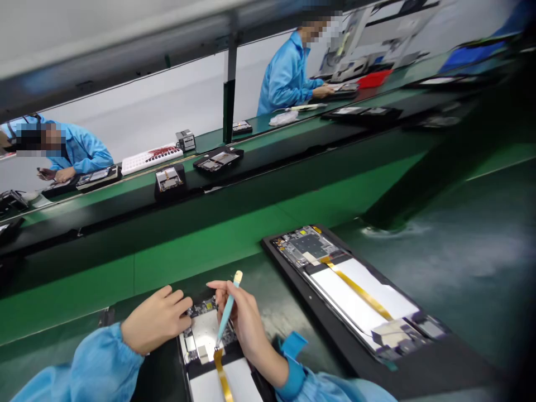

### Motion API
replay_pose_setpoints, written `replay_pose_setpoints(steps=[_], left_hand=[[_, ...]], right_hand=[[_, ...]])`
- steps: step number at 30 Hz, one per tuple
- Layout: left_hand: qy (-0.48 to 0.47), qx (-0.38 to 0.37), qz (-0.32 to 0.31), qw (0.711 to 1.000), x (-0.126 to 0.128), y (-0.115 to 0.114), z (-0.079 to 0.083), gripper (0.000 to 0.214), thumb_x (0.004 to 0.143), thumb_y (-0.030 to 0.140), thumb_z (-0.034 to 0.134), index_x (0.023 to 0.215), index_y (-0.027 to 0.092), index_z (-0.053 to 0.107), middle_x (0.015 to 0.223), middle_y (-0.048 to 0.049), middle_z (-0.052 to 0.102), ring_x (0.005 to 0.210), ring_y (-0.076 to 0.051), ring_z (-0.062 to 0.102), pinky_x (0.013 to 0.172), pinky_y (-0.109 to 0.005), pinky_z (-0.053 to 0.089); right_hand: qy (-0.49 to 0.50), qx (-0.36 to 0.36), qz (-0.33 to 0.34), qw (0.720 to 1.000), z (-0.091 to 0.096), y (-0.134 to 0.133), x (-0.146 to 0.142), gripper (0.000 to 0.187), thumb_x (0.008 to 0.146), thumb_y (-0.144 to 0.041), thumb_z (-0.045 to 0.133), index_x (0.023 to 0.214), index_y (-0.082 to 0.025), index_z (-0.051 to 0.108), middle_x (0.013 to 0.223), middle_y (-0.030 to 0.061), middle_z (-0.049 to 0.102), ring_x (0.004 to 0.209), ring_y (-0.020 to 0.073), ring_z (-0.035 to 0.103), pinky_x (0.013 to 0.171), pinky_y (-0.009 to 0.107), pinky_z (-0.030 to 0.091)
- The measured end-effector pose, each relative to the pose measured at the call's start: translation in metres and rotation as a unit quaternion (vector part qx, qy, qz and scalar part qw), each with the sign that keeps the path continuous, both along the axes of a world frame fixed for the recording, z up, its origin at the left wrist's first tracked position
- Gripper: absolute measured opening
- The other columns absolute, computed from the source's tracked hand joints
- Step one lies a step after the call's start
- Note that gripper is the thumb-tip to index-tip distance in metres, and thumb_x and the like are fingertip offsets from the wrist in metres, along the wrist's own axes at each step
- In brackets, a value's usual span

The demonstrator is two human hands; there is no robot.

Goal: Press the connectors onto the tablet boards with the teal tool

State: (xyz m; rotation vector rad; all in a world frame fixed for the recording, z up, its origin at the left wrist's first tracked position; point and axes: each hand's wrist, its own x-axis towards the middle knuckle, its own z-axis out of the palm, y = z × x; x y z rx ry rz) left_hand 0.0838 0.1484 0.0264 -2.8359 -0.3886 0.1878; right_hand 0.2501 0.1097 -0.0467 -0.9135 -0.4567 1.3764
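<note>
In front of me lies an opened tablet (205, 329), its circuit board and white battery exposed. A gold ribbon cable (222, 375) runs down over the battery. My left hand (157, 318) has its fingers curled on the tablet's upper left edge; the fingertips are partly hidden. My right hand (243, 321) is closed around light blue tweezers (226, 314) with a pale yellow end. The tweezers are tilted, with the tip down at the upper end of the ribbon cable. Whether the tip grips the cable, I cannot tell.
Another opened tablet (355, 290) rests on a black holder (444, 363) to my right. Beyond a green panel (167, 245), a black belt (268, 162) carries several opened devices. Two people in blue work across it, near a white tray (146, 158) and a red bin (374, 79).
</note>
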Motion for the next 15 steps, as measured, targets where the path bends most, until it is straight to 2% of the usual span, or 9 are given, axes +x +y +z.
replay_pose_setpoints(steps=[5, 15], left_hand=[[0.004, -0.010, -0.013, 1.000, 0.0023, 0.0032, 0.0016, 0.018, 0.086, 0.017, 0.060, 0.069, 0.020, 0.058, 0.076, -0.0004, 0.057, 0.071, -0.017, 0.049, 0.060, -0.032, 0.028], [0.010, -0.006, 0.004, 1.000, 0.0005, 0.0036, -0.0006, 0.020, 0.089, 0.012, 0.054, 0.071, 0.018, 0.059, 0.076, -0.0004, 0.060, 0.075, -0.017, 0.052, 0.064, -0.030, 0.032]], right_hand=[[-0.011, 0.000, 0.000, 1.000, -0.0009, -0.0007, 0.0009, 0.041, 0.069, -0.054, 0.068, 0.073, -0.013, 0.074, 0.055, -0.0026, 0.048, 0.041, 0.0094, 0.039, 0.037, 0.022, 0.034], [-0.001, -0.004, 0.006, 1.000, 0.0012, -0.0014, 0.0006, 0.040, 0.068, -0.053, 0.068, 0.073, -0.014, 0.073, 0.056, -0.0033, 0.048, 0.038, 0.0081, 0.039, 0.034, 0.021, 0.032]])
